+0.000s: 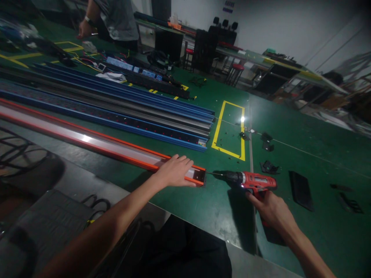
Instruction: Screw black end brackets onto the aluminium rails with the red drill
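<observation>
A long orange metal channel with a pale inner strip lies along the front of the green table. Near its right end, my left hand is closed over it, fingers across the far edge and thumb on the near side. My right hand grips the handle of a red cordless drill, whose lamp is lit. The drill's long thin bit points left at the dark end piece of the channel. Its tip meets or nearly meets that end; I cannot tell which.
Several blue and black channels lie behind the orange one. Yellow tape marks a rectangle on the green table. Small black parts and a flat black item lie to the right. Another person stands across the table.
</observation>
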A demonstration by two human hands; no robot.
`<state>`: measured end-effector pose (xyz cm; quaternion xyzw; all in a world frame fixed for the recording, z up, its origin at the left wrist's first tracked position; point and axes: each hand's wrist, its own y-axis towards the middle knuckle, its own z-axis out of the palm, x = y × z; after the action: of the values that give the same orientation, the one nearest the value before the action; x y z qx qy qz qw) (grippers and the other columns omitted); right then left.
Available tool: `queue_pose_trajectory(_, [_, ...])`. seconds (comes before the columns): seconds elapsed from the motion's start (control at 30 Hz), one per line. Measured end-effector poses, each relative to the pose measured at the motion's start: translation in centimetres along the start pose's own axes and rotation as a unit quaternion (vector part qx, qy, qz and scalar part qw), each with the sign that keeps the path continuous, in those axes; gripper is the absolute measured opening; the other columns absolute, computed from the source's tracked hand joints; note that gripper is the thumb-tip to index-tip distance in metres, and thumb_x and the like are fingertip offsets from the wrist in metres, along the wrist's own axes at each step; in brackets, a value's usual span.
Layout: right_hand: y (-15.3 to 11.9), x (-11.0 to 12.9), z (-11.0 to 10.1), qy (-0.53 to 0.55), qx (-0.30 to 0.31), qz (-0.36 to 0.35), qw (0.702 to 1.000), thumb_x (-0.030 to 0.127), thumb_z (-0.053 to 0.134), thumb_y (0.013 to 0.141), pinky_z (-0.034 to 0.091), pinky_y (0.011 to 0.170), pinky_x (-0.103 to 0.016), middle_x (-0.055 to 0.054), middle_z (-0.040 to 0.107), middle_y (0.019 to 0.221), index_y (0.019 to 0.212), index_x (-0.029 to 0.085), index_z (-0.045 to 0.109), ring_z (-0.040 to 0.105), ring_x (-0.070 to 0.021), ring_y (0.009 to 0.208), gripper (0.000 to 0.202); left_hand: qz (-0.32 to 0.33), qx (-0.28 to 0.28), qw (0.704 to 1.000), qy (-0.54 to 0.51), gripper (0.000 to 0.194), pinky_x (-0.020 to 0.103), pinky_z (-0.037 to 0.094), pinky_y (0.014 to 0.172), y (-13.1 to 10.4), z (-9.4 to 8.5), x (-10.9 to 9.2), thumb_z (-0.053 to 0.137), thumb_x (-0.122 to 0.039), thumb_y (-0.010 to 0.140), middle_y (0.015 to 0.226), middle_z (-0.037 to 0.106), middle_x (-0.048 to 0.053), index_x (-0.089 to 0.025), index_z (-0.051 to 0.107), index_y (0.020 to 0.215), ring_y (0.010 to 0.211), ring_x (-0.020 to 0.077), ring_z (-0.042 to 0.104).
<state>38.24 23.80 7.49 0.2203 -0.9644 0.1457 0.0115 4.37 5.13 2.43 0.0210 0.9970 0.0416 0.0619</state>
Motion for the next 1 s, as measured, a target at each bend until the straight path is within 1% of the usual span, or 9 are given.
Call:
queue_pose_trajectory(0.17, [0.01, 0.19, -0.12, -0.005, 0.002, 0.002, 1.000, 0.060, 0.051, 0.093, 0.049, 0.065, -0.037, -0.013, 0.075, 0.079, 0.084, 0.024, 0.063, 0.075, -0.0316, 0.075, 0.039, -0.005, 0.004, 1.000, -0.006, 0.086, 0.045, 0.045, 0.093, -0.06, -0.11, 0.03, 0.051, -0.088, 0.089, 0.115, 0.073, 0.016, -0.011, 0.066, 0.125, 0.109, 0.0337, 0.065])
queue_pose_trajectory(0.37, [-0.16, -0.02, 0.23, 0.010, -0.007, -0.010, 1.000, 0.066, 0.050, 0.090, 0.049, 0.065, -0.038, -0.014, 0.074, 0.078, 0.086, 0.024, 0.063, 0.074, -0.0326, 0.075, 0.044, -0.002, 0.008, 1.000, 0.008, 0.085, 0.045, 0.045, 0.094, -0.19, -0.05, 0.15, 0.049, -0.087, 0.090, 0.119, 0.072, 0.017, -0.012, 0.066, 0.127, 0.111, 0.0338, 0.065])
queue_pose_trajectory(0.5, [-0.30, 0.31, 0.12, 0.023, -0.003, 0.000, 1.000, 0.068, 0.050, 0.088, 0.048, 0.064, -0.038, -0.013, 0.073, 0.076, 0.084, 0.024, 0.062, 0.073, -0.0318, 0.072, 0.047, -0.001, 0.007, 1.000, 0.008, 0.084, 0.045, 0.045, 0.095, -0.27, 0.01, 0.25, 0.047, -0.087, 0.091, 0.120, 0.072, 0.016, -0.013, 0.066, 0.127, 0.112, 0.0337, 0.064])
queue_pose_trajectory(0.73, [-0.18, 0.68, -0.11, 0.021, -0.012, 0.000, 1.000, 0.067, 0.053, 0.087, 0.050, 0.066, -0.040, -0.015, 0.075, 0.076, 0.086, 0.021, 0.067, 0.074, -0.0340, 0.074, 0.048, 0.000, 0.010, 1.000, 0.000, 0.088, 0.048, 0.046, 0.094, -0.26, -0.10, 0.23, 0.040, -0.088, 0.093, 0.120, 0.071, 0.019, -0.011, 0.067, 0.124, 0.111, 0.0360, 0.063])
queue_pose_trajectory(0.9, [-0.15, 0.62, 0.11, 0.024, -0.022, -0.014, 0.999, 0.064, 0.052, 0.089, 0.049, 0.065, -0.040, -0.015, 0.077, 0.081, 0.088, 0.021, 0.068, 0.074, -0.0332, 0.074, 0.046, -0.002, 0.003, 1.000, -0.003, 0.084, 0.047, 0.047, 0.092, -0.28, -0.23, 0.29, 0.044, -0.088, 0.091, 0.112, 0.072, 0.016, -0.013, 0.067, 0.118, 0.106, 0.0343, 0.064])
queue_pose_trajectory(1.0, [-0.20, 0.64, 0.16, 0.026, -0.020, -0.018, 0.999, 0.061, 0.051, 0.090, 0.048, 0.066, -0.039, -0.014, 0.077, 0.082, 0.088, 0.021, 0.067, 0.074, -0.0328, 0.076, 0.043, -0.006, 0.008, 1.000, -0.003, 0.080, 0.045, 0.046, 0.091, -0.28, -0.39, 0.30, 0.048, -0.087, 0.090, 0.112, 0.072, 0.014, -0.014, 0.067, 0.117, 0.105, 0.0332, 0.064])
